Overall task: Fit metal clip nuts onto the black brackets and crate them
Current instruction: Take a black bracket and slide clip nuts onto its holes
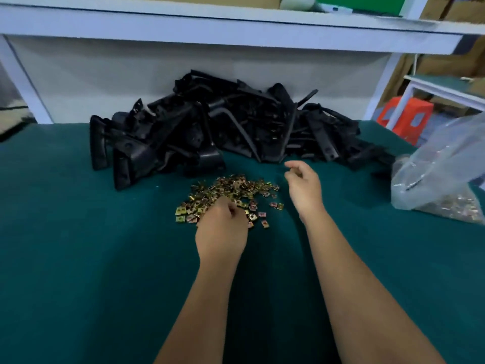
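Observation:
A heap of black brackets (225,127) lies at the back of the green-covered table (78,245). In front of it spreads a loose pile of small gold-coloured metal clip nuts (231,190). My left hand (223,227) sits on the near edge of that pile with its fingers curled down among the nuts; what it grips is hidden under the hand. My right hand (304,185) hovers just right of the pile and in front of the brackets, fingers loosely curled, holding nothing that shows.
A clear plastic bag (441,174) with more clip nuts lies at the table's right edge. A white shelf (210,24) overhangs the back. An orange stool (406,116) and a white frame stand beyond the right side.

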{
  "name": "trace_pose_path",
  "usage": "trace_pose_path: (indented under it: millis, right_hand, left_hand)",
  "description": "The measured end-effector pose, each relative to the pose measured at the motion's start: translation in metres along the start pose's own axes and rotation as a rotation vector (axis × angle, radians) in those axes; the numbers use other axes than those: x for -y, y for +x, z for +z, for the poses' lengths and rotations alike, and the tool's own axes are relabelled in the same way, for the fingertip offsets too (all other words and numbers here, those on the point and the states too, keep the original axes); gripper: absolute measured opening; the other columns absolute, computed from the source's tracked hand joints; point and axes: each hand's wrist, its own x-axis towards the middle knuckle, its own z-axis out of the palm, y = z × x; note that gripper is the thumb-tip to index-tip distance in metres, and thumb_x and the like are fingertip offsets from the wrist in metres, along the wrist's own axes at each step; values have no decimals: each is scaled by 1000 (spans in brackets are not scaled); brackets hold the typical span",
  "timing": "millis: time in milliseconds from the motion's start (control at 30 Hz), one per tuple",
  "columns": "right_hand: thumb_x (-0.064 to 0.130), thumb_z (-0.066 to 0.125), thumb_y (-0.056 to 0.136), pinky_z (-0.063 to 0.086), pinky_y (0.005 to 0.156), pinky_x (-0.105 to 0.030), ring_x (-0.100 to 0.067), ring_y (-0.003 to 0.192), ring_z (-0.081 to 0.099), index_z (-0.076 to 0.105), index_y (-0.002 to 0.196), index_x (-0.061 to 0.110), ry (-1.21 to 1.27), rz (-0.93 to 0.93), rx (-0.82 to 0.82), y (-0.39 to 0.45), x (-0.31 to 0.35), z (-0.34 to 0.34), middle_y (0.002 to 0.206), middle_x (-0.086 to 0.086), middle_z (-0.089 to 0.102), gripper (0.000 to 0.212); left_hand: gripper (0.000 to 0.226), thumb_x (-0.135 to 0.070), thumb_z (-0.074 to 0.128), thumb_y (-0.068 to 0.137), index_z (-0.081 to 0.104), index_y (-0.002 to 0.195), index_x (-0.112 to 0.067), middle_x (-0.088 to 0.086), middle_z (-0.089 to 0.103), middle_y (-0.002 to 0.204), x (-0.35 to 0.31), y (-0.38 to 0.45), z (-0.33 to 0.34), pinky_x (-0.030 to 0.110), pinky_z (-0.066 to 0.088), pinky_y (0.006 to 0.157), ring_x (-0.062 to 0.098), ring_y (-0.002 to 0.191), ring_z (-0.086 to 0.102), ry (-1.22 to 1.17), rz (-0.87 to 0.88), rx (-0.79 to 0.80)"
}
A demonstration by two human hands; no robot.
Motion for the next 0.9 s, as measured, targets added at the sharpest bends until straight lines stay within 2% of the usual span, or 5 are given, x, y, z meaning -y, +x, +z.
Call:
trace_pose_path:
  millis: [133, 367, 533, 700, 900]
  right_hand:
    - [32, 46, 101, 27, 115, -40, -24, 139, 27, 54, 135, 41, -160, 12, 81, 34, 7, 19, 147, -1, 38, 36]
    - [39, 37, 105, 14, 122, -43, -23, 147, 21, 43, 147, 37, -69, 207, 167, 63, 14, 29, 160, 9, 24, 43]
    - [11, 59, 97, 45, 90, -10, -2, 115, 56, 65, 126, 17, 488, 82, -174, 27, 0, 15, 130, 6, 58, 30]
    - [-12, 56, 90, 53, 97, -29, -18, 105, 66, 68, 111, 15, 775, 167, -268, -13, 1, -3, 110, -2, 67, 36]
    - [-10, 60, 88, 56, 64, -23, -14, 72, 69, 69, 97, 9, 1009, 250, -165, -58, 16, 8, 80, -5, 71, 22]
  left_hand:
    - [14, -26, 47, 95, 58, 86, -27, -7, 61, 69, -1, 7, 3, 28, 32, 49, 14, 61, 55, 33, 3, -4]
    - [16, -28, 46, 95, 57, 84, -28, -5, 61, 66, 3, 14, 2, 27, 33, 49, 14, 59, 56, -26, 1, 9]
    - [17, -26, 45, 94, 57, 82, -27, -4, 61, 63, 4, 14, 2, 27, 34, 49, 17, 55, 53, -48, 5, 25]
    - [20, -27, 43, 96, 60, 87, -31, -7, 58, 61, 3, 11, 0, 29, 36, 52, 16, 55, 50, -155, 19, 51]
    - [16, -35, 50, 98, 65, 93, -33, -17, 68, 85, 0, 0, -12, 33, 56, 72, 5, 78, 68, -796, -58, 59]
